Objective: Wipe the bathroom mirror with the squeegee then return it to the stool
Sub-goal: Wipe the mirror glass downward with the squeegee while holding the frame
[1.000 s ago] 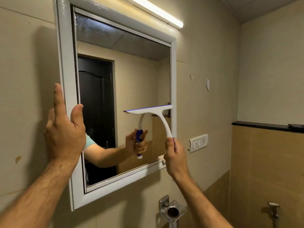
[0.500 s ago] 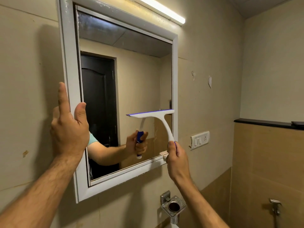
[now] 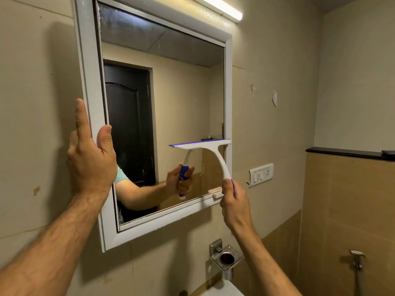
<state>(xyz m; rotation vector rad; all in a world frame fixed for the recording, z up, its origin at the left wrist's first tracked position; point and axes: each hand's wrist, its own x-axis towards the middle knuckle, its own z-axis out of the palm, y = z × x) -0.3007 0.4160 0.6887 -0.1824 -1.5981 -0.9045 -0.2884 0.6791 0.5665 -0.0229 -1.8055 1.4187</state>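
Right grip: the right hand [image 3: 234, 201] is wrapped round the blue end of the squeegee [image 3: 210, 154] handle, low by the mirror's bottom right corner; the fingers are curled round it, though the far side of them is out of sight.
Squeegee from the grip: the white neck curves up and to the left out of the fist, and the blade sits above the grip, up against the glass of the mirror [image 3: 181, 99].
Blade axis: the long edge runs near level, left to right, crossways to the handle; its right tip is at the inner right edge of the frame, its left tip reaches toward the middle of the glass.
Left grip: the left hand [image 3: 92, 159] holds the mirror's left frame edge, thumb on the front, straight fingers along the outer side; it's bracing, not carrying anything.
Nearer hand: the right hand has the tool; the left is well apart from it, across the glass.
What the next stroke turns on: the blade is in the lower right part, so I'd say most of the unswept glass lies up and left of the grip.
Stool: not in view, so which way the return goes can't be told.
Count: one squeegee, one mirror, two hands; the second squeegee and arm in the glass are reflections.
Below the grip: a metal holder [image 3: 225, 258] on the wall.
Right of the grip: a switch plate [image 3: 261, 175].
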